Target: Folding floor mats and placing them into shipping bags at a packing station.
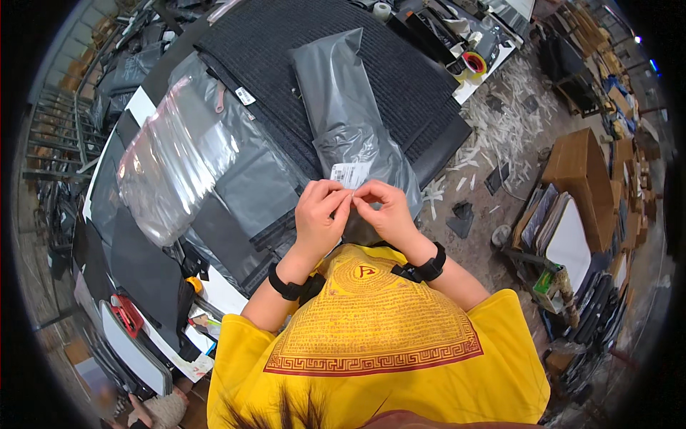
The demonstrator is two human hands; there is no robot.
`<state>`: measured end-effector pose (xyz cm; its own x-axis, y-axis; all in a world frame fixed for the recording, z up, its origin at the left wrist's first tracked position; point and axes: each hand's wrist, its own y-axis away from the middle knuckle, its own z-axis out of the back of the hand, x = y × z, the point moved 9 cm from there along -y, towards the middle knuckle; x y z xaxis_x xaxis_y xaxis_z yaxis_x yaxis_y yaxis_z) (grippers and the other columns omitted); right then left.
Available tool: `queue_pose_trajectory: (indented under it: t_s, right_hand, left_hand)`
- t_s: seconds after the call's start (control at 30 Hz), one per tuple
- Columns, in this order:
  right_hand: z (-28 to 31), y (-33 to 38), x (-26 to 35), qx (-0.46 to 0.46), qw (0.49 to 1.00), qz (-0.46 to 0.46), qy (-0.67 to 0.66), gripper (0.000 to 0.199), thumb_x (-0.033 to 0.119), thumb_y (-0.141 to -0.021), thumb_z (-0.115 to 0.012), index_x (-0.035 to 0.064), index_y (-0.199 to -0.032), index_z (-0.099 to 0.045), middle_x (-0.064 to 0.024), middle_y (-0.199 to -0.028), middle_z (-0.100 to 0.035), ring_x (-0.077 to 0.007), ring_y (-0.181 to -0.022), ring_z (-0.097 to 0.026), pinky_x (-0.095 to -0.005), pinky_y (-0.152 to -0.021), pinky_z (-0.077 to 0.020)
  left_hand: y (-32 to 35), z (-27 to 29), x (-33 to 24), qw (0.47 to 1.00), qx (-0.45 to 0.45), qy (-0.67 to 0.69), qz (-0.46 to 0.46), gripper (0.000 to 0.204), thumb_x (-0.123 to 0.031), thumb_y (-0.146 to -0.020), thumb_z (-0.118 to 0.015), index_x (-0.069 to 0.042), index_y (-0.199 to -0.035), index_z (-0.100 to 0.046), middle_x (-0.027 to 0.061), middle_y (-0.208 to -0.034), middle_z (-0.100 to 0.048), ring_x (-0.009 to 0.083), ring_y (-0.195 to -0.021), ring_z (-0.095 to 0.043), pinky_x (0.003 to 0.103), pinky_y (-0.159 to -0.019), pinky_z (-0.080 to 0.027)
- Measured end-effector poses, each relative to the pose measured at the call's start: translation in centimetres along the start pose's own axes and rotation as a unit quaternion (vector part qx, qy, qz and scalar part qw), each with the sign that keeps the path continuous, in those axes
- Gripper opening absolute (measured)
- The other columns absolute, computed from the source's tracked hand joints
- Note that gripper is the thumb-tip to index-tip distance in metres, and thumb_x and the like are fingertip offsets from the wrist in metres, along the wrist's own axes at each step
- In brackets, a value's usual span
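Nearest the camera, both hands meet at the near edge of the work table. The left hand (319, 214) is curled, its fingertips (343, 202) pinched on the lower edge of a white label (349, 174). The right hand (386, 211) is curled the same way, thumb and forefinger pinched just beside the left ones, touching them. Whether the right fingers grip the label itself or only its backing cannot be told. Each wrist wears a black band.

The label sits on the near end of a grey bag (348, 118), which lies lengthwise away from the person, its far end reaching toward the far edge of a dark mat (411, 82). The mat's right edge runs diagonally, close beside the bag's near end, so there is little table to the right of the hands.

Left of the hands, a stack of grey bags (246, 189) lies near, with a clear plastic bundle (168, 168) on top further left. Between that stack and the grey bag the mat shows bare.

Beyond the mat's right edge, the floor holds scattered white strips (504, 125). Tape rolls (468, 66) sit at the far right corner of the table.
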<state>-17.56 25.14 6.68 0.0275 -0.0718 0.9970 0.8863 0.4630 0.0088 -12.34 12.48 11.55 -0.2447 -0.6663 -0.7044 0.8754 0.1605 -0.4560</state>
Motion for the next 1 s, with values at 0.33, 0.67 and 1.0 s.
queue_pose_trajectory:
  t_s: [0.33, 0.67, 1.0]
  right_hand:
    - [13.0, 2.2, -4.0, 0.024, 0.816, -0.089, 0.570, 0.018, 0.005, -0.074, -0.061, 0.0015, -0.092, -0.064, -0.0174, -0.083, -0.064, -0.0338, -0.081, -0.063, -0.0431, -0.073, -0.0512]
    - [-1.3, -5.6, -4.9, 0.011, 0.866, 0.160, 0.474, 0.084, 0.024, -0.075, -0.072, -0.0111, -0.138, -0.028, -0.0329, -0.146, -0.025, -0.0465, -0.138, -0.022, -0.0515, -0.114, -0.0192]
    - [2.7, -4.0, -12.6, 0.023, 0.916, 0.005, 0.400, 0.086, 0.034, -0.092, -0.058, -0.0163, -0.143, -0.010, -0.0365, -0.148, -0.017, -0.0454, -0.139, -0.021, -0.0452, -0.114, -0.0185]
  left_hand:
    - [-8.6, 0.3, 7.9, 0.998, -0.050, -0.023, 0.034, 0.021, -0.013, -0.095, -0.047, 0.000, -0.105, -0.060, 0.0173, -0.106, -0.065, 0.0295, -0.093, -0.064, 0.038, -0.080, -0.050]
    - [-7.6, -11.2, 9.8, 0.969, 0.119, -0.198, -0.088, 0.059, -0.024, -0.087, -0.057, 0.003, -0.137, -0.042, 0.0215, -0.148, -0.034, 0.0354, -0.139, -0.030, 0.046, -0.113, -0.025]
    - [-0.1, -10.1, 12.5, 0.989, 0.031, -0.076, 0.123, 0.076, -0.031, -0.094, -0.051, 0.005, -0.148, -0.011, 0.0242, -0.155, -0.010, 0.0388, -0.144, -0.011, 0.045, -0.117, -0.013]
